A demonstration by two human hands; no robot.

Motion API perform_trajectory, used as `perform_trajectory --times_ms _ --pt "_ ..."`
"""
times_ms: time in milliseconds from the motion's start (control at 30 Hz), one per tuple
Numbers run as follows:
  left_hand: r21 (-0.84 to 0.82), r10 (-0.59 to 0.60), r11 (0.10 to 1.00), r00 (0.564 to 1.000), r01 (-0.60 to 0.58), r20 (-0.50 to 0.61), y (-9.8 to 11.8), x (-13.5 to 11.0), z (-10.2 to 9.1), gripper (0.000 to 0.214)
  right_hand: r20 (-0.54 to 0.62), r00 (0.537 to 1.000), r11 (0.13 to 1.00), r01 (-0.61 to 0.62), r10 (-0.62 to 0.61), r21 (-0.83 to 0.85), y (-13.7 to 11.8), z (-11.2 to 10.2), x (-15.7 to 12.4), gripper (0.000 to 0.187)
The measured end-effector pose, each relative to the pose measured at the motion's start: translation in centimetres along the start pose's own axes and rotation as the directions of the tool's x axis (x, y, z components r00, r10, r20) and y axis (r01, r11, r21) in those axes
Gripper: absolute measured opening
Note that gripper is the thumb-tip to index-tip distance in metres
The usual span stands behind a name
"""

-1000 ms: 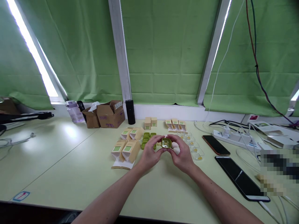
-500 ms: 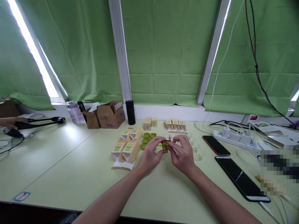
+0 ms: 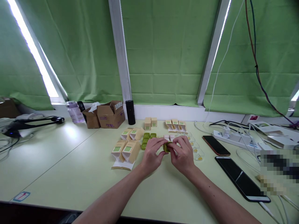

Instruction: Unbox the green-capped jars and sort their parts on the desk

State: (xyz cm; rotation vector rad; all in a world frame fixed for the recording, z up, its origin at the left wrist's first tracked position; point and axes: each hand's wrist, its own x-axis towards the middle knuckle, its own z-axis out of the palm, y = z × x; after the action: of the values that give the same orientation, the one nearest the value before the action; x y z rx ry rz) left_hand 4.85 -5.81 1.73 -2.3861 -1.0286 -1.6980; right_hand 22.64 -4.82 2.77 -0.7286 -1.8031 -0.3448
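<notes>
Over the middle of the pale table, my left hand [image 3: 152, 154] and my right hand [image 3: 182, 154] both pinch one small green case [image 3: 166, 147] between their fingertips; most of it is covered by fingers. More green cases [image 3: 146, 137] lie in a cluster just behind my left hand. Tan cartons with green labels [image 3: 127, 150] stand to the left. Small clear trays with yellow pieces [image 3: 198, 153] lie to the right of my right hand.
Two phones [image 3: 216, 145] [image 3: 240, 179] and a white power strip [image 3: 231, 137] with cables lie at the right. Brown cardboard boxes [image 3: 111, 116], a bottle [image 3: 74, 112] and a black cylinder [image 3: 130, 112] stand along the back. A black tool [image 3: 35, 122] rests at far left.
The green case, held open and facing up a second ago, is now closed in between my fingertips and held slightly lower. Another person's hand at far left appeared and has gone.
</notes>
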Motion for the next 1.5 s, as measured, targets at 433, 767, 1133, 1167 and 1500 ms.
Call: perform_trajectory --times_ms 433,767,1133,1167,1500 --pt "0.078 0.039 0.996 0.999 -0.037 -0.015 0.06 0.22 -0.06 0.046 -0.017 1.0 1.0 0.015 -0.015 -0.001 -0.48 -0.2 0.46 0.016" --pt "0.077 0.036 0.996 0.999 -0.034 -0.024 0.48 0.5 -0.39 0.043 -0.032 0.995 0.994 0.092 -0.094 -0.059 -0.59 -0.24 0.47 0.017" --pt "0.097 0.024 0.995 0.999 -0.021 -0.03 0.36 0.52 -0.4 0.045 -0.034 0.992 0.991 0.115 -0.118 -0.075 -0.66 -0.28 0.4 0.017" --pt "0.1 0.024 0.995 0.999 -0.021 -0.028 0.35 0.53 -0.41 0.045 -0.033 0.993 0.991 0.114 -0.117 -0.076 -0.65 -0.29 0.38 0.017" --pt "0.11 0.021 0.994 0.999 -0.017 -0.036 0.19 0.51 -0.38 0.044 -0.039 0.991 0.989 0.122 -0.126 -0.083 -0.69 -0.16 0.29 0.017"
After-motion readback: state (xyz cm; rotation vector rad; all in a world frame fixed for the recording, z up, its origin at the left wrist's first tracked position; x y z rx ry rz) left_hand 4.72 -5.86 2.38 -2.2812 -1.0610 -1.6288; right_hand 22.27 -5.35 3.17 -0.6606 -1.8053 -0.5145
